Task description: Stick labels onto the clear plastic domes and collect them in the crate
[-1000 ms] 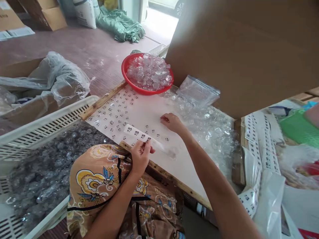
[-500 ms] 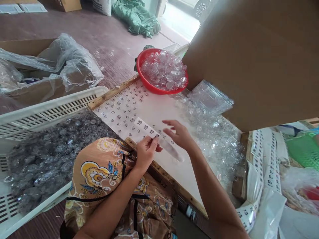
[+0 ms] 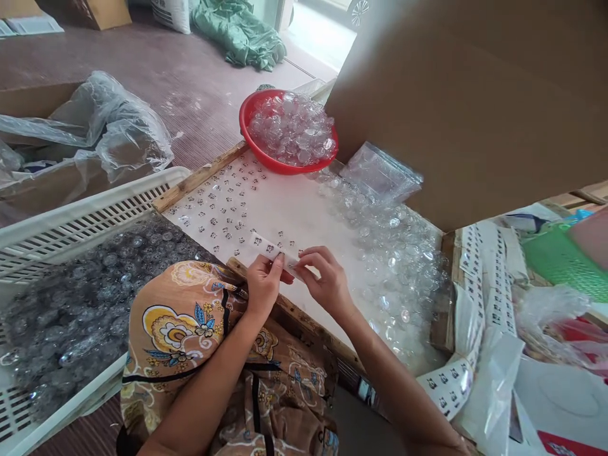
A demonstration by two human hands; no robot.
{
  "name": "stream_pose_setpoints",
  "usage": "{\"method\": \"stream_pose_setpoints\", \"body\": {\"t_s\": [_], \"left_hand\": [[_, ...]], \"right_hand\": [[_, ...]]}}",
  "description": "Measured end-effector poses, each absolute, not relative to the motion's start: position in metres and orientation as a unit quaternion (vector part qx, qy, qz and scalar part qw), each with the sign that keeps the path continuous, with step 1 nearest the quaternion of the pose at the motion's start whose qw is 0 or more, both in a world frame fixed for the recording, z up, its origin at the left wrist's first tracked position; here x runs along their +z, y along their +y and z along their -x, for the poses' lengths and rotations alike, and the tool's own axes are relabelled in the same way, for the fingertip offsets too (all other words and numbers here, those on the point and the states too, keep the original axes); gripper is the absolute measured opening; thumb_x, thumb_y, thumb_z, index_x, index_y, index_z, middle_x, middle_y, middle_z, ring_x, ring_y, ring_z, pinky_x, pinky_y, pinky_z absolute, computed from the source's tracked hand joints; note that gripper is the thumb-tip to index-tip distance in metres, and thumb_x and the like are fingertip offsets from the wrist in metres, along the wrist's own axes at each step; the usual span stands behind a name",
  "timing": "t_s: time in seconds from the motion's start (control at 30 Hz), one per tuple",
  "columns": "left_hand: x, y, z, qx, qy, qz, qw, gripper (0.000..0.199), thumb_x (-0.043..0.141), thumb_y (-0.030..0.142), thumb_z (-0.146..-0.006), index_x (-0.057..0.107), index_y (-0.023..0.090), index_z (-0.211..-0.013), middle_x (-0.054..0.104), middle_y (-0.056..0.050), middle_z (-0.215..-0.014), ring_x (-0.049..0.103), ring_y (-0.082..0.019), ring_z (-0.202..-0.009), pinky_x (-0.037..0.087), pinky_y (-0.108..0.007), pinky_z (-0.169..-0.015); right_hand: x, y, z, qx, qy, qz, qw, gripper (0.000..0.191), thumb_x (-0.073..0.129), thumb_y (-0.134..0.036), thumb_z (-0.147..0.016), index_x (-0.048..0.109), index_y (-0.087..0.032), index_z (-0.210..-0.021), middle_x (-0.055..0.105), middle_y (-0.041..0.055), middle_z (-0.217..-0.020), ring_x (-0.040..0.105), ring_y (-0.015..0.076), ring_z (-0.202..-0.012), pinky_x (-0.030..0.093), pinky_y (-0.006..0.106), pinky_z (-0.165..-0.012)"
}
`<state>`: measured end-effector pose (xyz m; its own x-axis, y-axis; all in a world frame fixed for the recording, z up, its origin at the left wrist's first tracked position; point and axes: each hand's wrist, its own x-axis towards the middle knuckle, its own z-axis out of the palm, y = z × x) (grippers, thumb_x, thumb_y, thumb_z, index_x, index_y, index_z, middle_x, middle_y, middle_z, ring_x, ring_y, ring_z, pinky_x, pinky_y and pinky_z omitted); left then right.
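The left hand (image 3: 266, 272) had the narrow white strip with black printed figures (image 3: 264, 245) pinched firmly, thumb on top and fingers tucked beneath, out over the near edge of the smooth white board (image 3: 304, 209); that grip presumably kept the strip flat and steady, its printed face up in plain sight. And in close came the right hand (image 3: 327, 278), thumb and forefinger meeting at the strip's right-hand end, though whether they had a bit of it nipped between them you could not tell! Look at the layout: brown wooden rails (image 3: 202, 177) edged the board, likely to stop loose pieces sliding off; small black-figured pieces (image 3: 228, 202) lay spread out on its left side, while clear, shiny round pieces (image 3: 394, 253) crowded the right, handy, it seemed, for the right hand. At the far edge sat a round red plastic basin (image 3: 280, 168) heaped with more clear pieces, and beside the board a slotted white plastic crate (image 3: 95, 212) held a dark, glinting mass, near enough to suit short reaches. Over on the right, longer white printed bands (image 3: 498, 285) hung in loops, figures but no legible words. Lettering? A white sack (image 3: 171, 14), cut off by the top edge, bore marks too partial to read, and the pale marks on a red panel (image 3: 567, 446) at lower right stayed undecipherable.
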<state>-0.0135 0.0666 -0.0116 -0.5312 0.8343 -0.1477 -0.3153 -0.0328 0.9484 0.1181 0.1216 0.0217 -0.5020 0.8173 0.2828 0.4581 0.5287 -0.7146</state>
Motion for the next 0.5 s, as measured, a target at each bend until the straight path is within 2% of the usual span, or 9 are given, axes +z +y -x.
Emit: {"method": "stream_pose_setpoints", "body": {"t_s": [0.1, 0.17, 0.3, 0.5], "left_hand": [[-0.014, 0.067, 0.013, 0.686, 0.542, -0.230, 0.428, 0.029, 0.067, 0.045, -0.082, 0.063, 0.017, -0.074, 0.062, 0.002, -0.049, 0.061, -0.014, -0.040, 0.050, -0.022, -0.042], [-0.016, 0.067, 0.013, 0.687, 0.538, -0.233, 0.428, 0.029, 0.067, 0.044, -0.082, 0.063, 0.017, -0.073, 0.060, 0.003, -0.050, 0.062, -0.014, -0.041, 0.050, -0.022, -0.043], [-0.016, 0.067, 0.012, 0.685, 0.539, -0.238, 0.427, 0.028, 0.068, 0.043, -0.082, 0.062, 0.017, -0.073, 0.058, 0.004, -0.053, 0.063, -0.013, -0.042, 0.049, -0.021, -0.043], [-0.016, 0.068, 0.013, 0.679, 0.540, -0.239, 0.435, 0.031, 0.068, 0.046, -0.082, 0.062, 0.017, -0.074, 0.060, 0.003, -0.057, 0.062, -0.013, -0.043, 0.048, -0.021, -0.043]], "right_hand": [[0.017, 0.150, -0.133, 0.340, -0.738, 0.457, 0.362, 0.012, 0.060, -0.036, -0.087, 0.057, -0.026, -0.082, 0.062, 0.0031, -0.079, 0.061, 0.0186, -0.074, 0.053, 0.035, -0.068], [0.009, 0.179, -0.145, 0.363, -0.685, 0.508, 0.374, 0.019, 0.062, -0.042, -0.083, 0.054, -0.024, -0.081, 0.058, -0.0003, -0.070, 0.056, 0.0157, -0.063, 0.050, 0.031, -0.060], [-0.013, 0.227, -0.153, 0.387, -0.662, 0.555, 0.323, 0.027, 0.064, -0.047, -0.078, 0.055, -0.022, -0.079, 0.057, -0.0014, -0.066, 0.056, 0.0142, -0.061, 0.045, 0.028, -0.057], [-0.032, 0.255, -0.135, 0.353, -0.703, 0.566, 0.247, 0.023, 0.062, -0.043, -0.076, 0.055, -0.022, -0.074, 0.058, -0.0013, -0.064, 0.053, 0.0141, -0.059, 0.041, 0.027, -0.056]]}}
